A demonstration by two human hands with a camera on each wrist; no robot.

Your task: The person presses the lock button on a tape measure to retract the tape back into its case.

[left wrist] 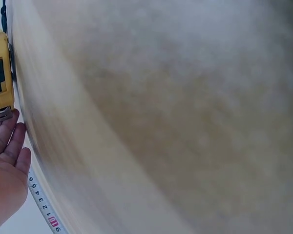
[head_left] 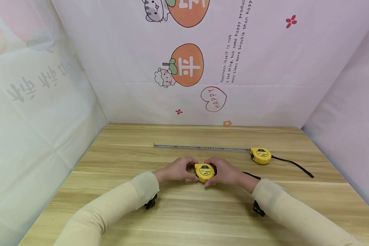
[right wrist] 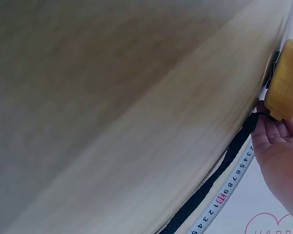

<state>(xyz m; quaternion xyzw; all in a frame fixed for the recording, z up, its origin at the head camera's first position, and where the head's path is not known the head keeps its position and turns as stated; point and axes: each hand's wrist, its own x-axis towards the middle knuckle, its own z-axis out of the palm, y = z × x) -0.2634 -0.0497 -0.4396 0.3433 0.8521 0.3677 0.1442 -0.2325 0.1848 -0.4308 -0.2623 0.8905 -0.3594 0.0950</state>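
Observation:
A yellow tape measure (head_left: 204, 172) lies face up between the two hands near the middle of the wooden table. My left hand (head_left: 179, 169) curls its thumb and fingers around the left edge of the case. In the left wrist view, several of its fingers (left wrist: 9, 139) sit by the metal hook (left wrist: 3, 114). My right hand (head_left: 225, 172) grips the right side of the case, with the black strap (right wrist: 232, 151) trailing past it. Behind them lies a second yellow tape measure (head_left: 260, 155), its blade (head_left: 200, 147) drawn out to the left along the table.
A black strap (head_left: 293, 164) runs right from the second tape measure. White printed cloth (head_left: 258, 102) rises behind the wooden table (head_left: 184, 215) and along both sides. Dark wrist devices (head_left: 150, 202) hang below the sleeves.

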